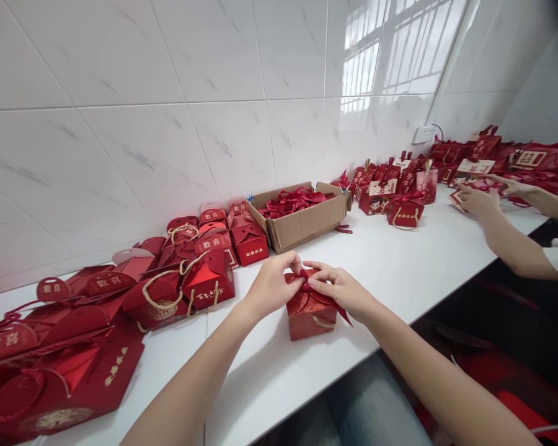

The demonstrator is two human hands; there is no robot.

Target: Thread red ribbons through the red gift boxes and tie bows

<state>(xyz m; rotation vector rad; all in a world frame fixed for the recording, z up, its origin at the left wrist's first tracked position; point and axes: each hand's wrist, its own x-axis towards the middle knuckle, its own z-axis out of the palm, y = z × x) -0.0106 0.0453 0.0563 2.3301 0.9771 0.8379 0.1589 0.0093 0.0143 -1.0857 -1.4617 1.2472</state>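
A small red gift box point(310, 321) stands upright on the white table in front of me, with a rope handle hanging at its near side. On top of it is a red ribbon point(305, 282), gathered at the middle of the lid, one tail hanging down the right side. My left hand point(275, 280) pinches the ribbon from the left, thumb and forefinger closed. My right hand point(339, 288) pinches it from the right, close to the left fingertips. The fingers partly hide the ribbon's knot.
A cardboard box point(307, 222) of red ribbons stands by the tiled wall. Several red gift boxes point(209, 282) crowd the left side, some with rope handles. More finished-looking boxes point(405, 210) stand at the right, where another person's hands point(486, 195) handle a box. The table's front edge point(339, 378) is near me.
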